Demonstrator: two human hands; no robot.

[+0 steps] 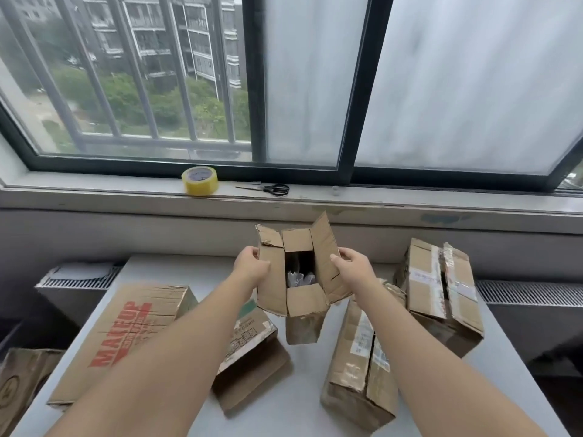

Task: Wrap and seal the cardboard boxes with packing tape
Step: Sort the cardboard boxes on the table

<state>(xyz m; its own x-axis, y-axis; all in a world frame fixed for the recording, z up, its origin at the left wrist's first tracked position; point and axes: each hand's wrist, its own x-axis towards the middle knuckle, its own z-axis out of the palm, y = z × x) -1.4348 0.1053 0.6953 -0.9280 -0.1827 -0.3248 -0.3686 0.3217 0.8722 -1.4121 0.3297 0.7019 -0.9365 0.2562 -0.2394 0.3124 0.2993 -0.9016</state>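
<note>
Both grips are holding the open box (pixel 307 299) upright, with all four top flaps standing open. The left grip (pixel 252 263) is clamping the left flap, thumb on the inner face and fingers curling behind. The right grip (pixel 350 266) is doing the same on the right flap. Both forearms are reaching in from the bottom edge. Something pale is showing inside the open box, possibly crumpled plastic; it's too dark to tell.

Everything else, relative to the open box:
- Under it, the white desk (pixel 296 411) is carrying the other boxes.
- Behind it and to the left, the yellowish tape roll (pixel 199 181) is lying flat on the windowsill (pixel 410 201), well apart from both grips.
- Directly behind it, the scissors (pixel 273 188) with black handles are lying on the same windowsill, near the tape roll but apart from it.
- Left of it and nearer the camera, the big box (pixel 126 335) with red "MAKEUP" print is lying on its side.
- Just left of it and nearer, the small labelled box (pixel 252 351) is sitting partly hidden by the left forearm.
- Right of it and nearer, the long box (pixel 359 373) with a label and scuffed tape is lying beneath the right forearm.
- Right of it, the taped box (pixel 441 294) is sitting with its top seam gaping slightly.
- Far left of it, a brown box (pixel 19 383) is sitting off the desk edge.
</note>
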